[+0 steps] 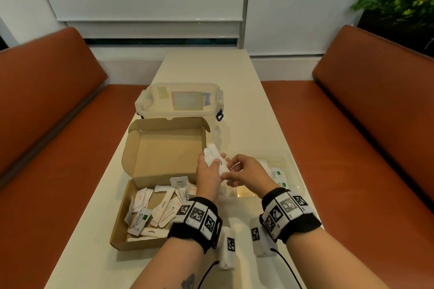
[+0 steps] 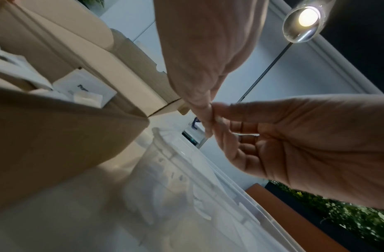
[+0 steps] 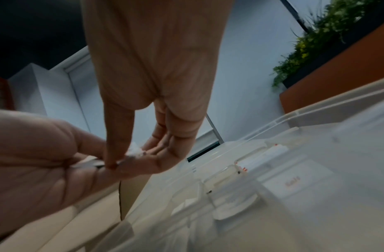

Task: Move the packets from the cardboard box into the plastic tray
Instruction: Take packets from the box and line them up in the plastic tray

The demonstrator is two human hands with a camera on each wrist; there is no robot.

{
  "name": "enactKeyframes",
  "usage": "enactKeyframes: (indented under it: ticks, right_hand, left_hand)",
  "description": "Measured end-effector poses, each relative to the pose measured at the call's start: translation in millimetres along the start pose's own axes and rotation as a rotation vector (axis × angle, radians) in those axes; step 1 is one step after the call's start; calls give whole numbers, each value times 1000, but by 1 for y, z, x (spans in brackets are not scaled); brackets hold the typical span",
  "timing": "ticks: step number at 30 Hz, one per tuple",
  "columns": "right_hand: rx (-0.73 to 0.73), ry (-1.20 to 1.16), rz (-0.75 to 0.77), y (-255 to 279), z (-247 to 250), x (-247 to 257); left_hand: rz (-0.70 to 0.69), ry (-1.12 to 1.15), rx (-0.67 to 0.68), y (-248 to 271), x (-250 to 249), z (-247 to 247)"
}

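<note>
The open cardboard box (image 1: 131, 225) lies at the table's left and holds several white sachets (image 1: 150, 213). To its right stands the clear plastic tray (image 1: 297, 171) with a few packets (image 1: 277, 175) in it. Between box and tray, above the table, my left hand (image 1: 212, 162) grips a bundle of white packets (image 1: 215, 153). My right hand (image 1: 231, 169) meets it and pinches a packet of that bundle. In the right wrist view my index fingertip (image 3: 111, 162) presses on the packets (image 3: 135, 150) in the left palm. The left wrist view hides the packets behind my fingers (image 2: 205, 109).
A lidded clear plastic container (image 1: 180, 101) stands behind the box. Two white marker blocks (image 1: 229, 248) with cables lie near the table's front edge. Orange benches (image 1: 352, 148) flank the narrow table, and a plant (image 1: 399, 0) is at the far right.
</note>
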State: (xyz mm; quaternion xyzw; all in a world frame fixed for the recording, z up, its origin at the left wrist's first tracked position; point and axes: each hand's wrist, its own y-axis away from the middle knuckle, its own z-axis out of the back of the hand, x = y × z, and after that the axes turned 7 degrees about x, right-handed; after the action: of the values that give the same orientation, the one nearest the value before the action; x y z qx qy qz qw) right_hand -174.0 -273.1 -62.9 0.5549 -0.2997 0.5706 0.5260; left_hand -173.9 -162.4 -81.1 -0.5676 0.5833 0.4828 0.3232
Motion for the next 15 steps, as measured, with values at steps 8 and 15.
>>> enactKeyframes:
  ticks: [8,15]
  right_hand:
    - [-353,14,192,-1,27,8]
    - [-418,18,334,-2,37,25]
  left_hand:
    - [-17,99,-38,0,2,3]
    - [-88,-240,-9,0,3,-3]
